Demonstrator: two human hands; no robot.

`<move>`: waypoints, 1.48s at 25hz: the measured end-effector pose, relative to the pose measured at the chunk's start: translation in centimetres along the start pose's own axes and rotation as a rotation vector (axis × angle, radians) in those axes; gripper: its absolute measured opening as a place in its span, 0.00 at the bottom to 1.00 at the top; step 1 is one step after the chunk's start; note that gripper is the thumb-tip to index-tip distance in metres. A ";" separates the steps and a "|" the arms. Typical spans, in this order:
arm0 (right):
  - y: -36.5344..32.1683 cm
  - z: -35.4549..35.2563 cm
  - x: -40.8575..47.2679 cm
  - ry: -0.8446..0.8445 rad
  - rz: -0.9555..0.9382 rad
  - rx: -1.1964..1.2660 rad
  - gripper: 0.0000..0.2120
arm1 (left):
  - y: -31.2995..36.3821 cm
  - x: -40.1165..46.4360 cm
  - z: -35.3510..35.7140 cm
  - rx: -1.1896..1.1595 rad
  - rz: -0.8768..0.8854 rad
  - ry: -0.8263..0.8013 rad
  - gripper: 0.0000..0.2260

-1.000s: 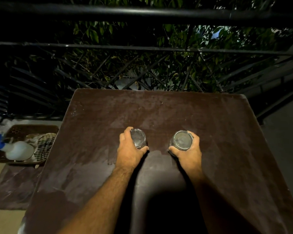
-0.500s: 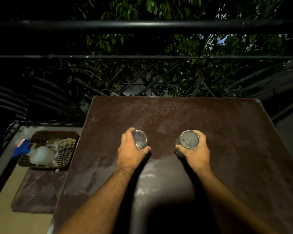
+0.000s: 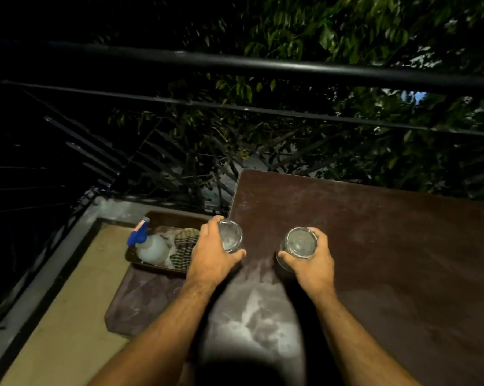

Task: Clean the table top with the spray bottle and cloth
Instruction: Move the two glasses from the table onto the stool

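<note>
The dusty brown table top [image 3: 374, 246] fills the right half of the view. My left hand [image 3: 211, 254] grips a clear glass [image 3: 229, 236] over the table's left edge. My right hand [image 3: 310, 263] grips a second clear glass [image 3: 299, 242] above the table. To the left, lower down, a spray bottle [image 3: 150, 245] with a blue trigger head lies in a brown tray [image 3: 176, 217]. A checked cloth [image 3: 183, 243] lies beside the bottle in that tray.
The tray rests on a low brown stool or board [image 3: 140, 302] beside the table. A black metal railing [image 3: 263, 65] runs behind the table, with dark foliage [image 3: 346, 37] beyond it. A tan floor [image 3: 68, 316] and a grey ledge [image 3: 34, 288] lie at the left.
The view has swung left and tilted. Both hands, each with its glass, have moved toward the table's left edge; the tray with bottle and cloth now sits just left of my left hand.
</note>
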State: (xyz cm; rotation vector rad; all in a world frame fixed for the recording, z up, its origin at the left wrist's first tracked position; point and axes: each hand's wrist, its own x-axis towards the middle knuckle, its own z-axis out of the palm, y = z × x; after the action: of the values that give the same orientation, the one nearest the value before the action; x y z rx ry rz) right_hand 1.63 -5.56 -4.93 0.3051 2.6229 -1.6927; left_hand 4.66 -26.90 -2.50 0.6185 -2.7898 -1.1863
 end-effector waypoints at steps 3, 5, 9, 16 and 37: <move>-2.7 6.7 -1.7 -0.072 -0.018 0.014 0.38 | -4.7 1.1 -4.3 0.003 -0.021 0.017 0.40; -4.1 10.2 -2.8 -0.125 -0.035 0.022 0.37 | -7.2 1.4 -6.6 0.028 -0.048 0.035 0.41; -6.0 17.0 -5.1 -0.213 -0.074 0.011 0.37 | -12.6 1.7 -10.8 0.020 -0.116 0.067 0.41; -5.8 24.5 -8.4 -0.270 0.006 -0.011 0.38 | -19.7 1.1 -13.7 -0.018 -0.197 0.102 0.35; 5.2 31.8 -14.1 -0.268 0.277 -0.104 0.39 | -34.1 1.6 -7.3 0.068 -0.247 -0.095 0.43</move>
State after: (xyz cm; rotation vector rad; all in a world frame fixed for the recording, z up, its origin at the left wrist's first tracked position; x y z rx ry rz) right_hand 13.17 -34.41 -21.38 0.3880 2.3391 -1.3985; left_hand 16.28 -53.85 -21.38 0.9614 -2.9096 -1.1918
